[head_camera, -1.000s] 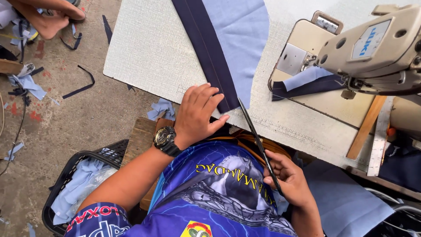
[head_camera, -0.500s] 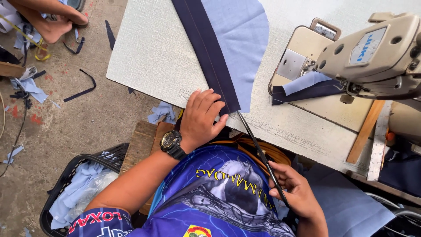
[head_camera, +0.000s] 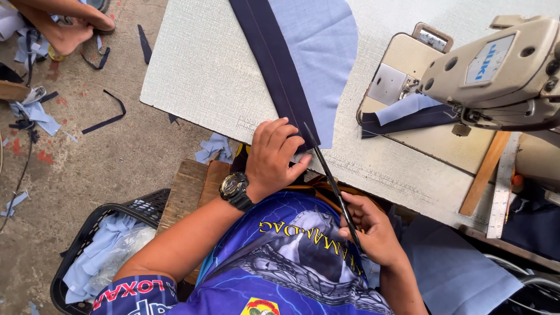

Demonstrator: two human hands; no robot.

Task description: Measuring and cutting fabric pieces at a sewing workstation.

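My left hand presses flat on the near end of a dark navy fabric strip, which is sewn along a light blue fabric piece spread on the white sewing table. A black wristwatch is on that wrist. My right hand grips long black scissors. Their blades point up toward the fabric's near edge, right beside my left fingers.
A beige sewing machine stands at the right with navy and blue cloth under its foot. A black basket of blue scraps sits at lower left. Fabric scraps litter the concrete floor, and another person's bare feet show at top left.
The scissors have moved up along the fabric edge, closer to my left fingers. My left hand stays pressed on the navy strip.
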